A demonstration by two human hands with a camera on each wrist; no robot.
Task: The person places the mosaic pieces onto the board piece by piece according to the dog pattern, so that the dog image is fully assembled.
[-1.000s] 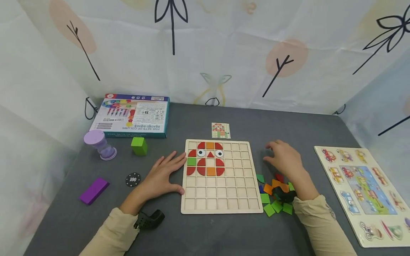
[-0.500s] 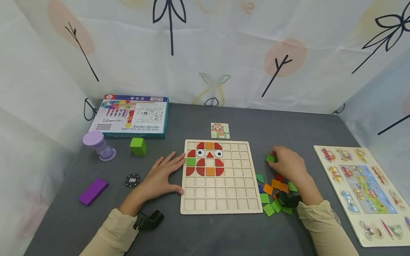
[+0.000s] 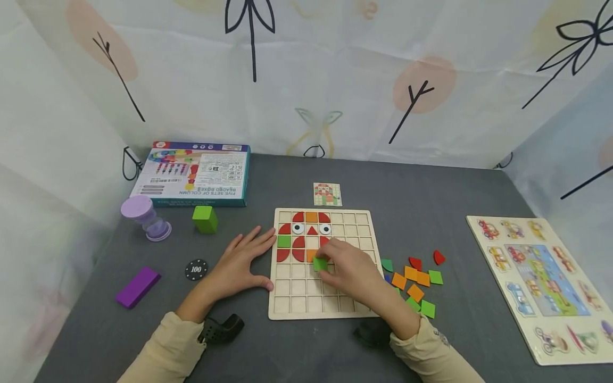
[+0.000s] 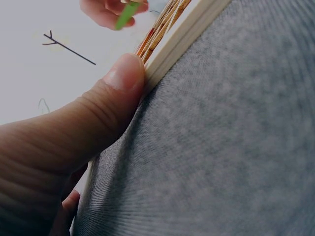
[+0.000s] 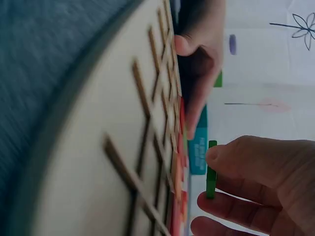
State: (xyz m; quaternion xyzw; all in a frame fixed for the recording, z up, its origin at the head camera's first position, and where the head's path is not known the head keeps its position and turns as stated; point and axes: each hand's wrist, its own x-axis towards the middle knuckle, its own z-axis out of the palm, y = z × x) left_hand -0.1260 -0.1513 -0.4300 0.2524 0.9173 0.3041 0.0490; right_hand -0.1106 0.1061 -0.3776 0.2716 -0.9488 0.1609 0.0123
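A wooden grid board lies mid-table, with red, orange and green tiles and two eye tiles set in its upper left squares. My right hand is over the board, pinching a green square tile between thumb and fingers. In the right wrist view that green tile stands on edge, held above the grid. My left hand is spread along the board's left side, its thumb against the wooden edge. Right of the board lie loose green, orange and red tiles, partly hidden behind the right forearm.
A small pattern card lies behind the board. To the left are a flat box, a purple hourglass-shaped toy, a green block, a black "100" chip and a purple block. A picture puzzle board lies right.
My right hand picked up a green square tile to the right of the board and carried it left over the grid. My left hand has stayed at the board's left edge.
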